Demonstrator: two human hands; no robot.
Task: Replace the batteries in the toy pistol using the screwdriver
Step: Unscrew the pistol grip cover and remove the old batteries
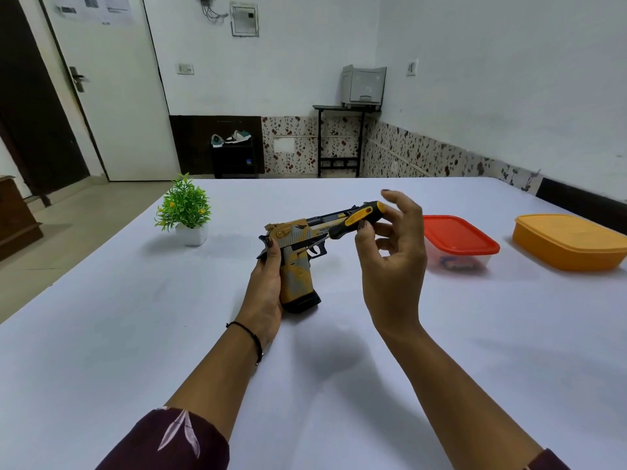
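Fingers (364,237) of our right hand (393,259): thumb and fingertips pinch the black-and-yellow handle of the screwdriver (359,220), index finger lifted clear. Its shaft slants down to the toy pistol (298,256) near the trigger. Our left hand (266,293) wraps the pistol's grip over the white surface (135,317). To the right: red-lidded box (458,235), orange box (570,242). To the left: potted plant (186,206).

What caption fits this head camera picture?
Left hand steadies the toy pistol while right hand pinches a screwdriver against it.

left hand (268,283) gripping, right hand (393,259) raised, pinching
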